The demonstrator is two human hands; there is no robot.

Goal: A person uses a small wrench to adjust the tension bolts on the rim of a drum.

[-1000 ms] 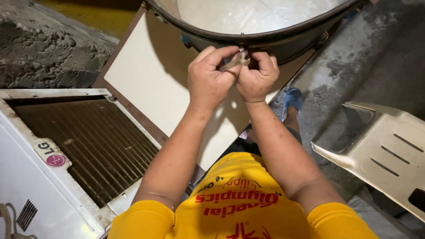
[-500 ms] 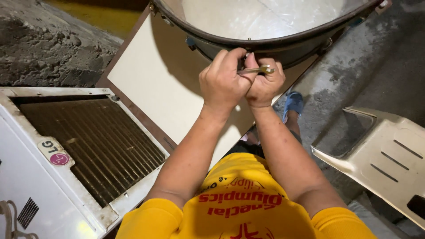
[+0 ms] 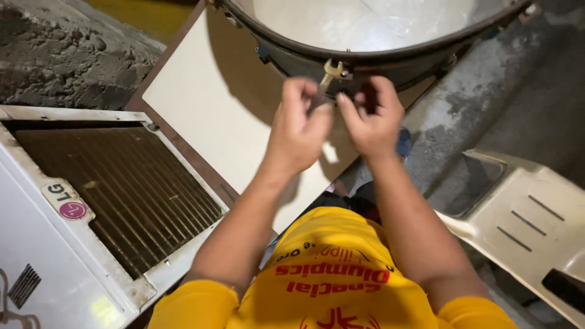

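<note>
A small brass-coloured fitting [image 3: 331, 71] juts from the dark rim of a round drum [image 3: 365, 58], top centre; details blurred, perhaps a clamp.

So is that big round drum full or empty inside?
Empty, as far as shows. The round drum has a bare pale inside, nothing lying in it. Both hands, left hand and right hand, work at its rim.

Both my hands are motion-blurred, so I cannot tell whether my left hand [image 3: 297, 129] or right hand [image 3: 372, 116] grips the small brass fitting [image 3: 331, 70] on the drum [image 3: 365, 58]. The drum's far side is cut off above.
</note>
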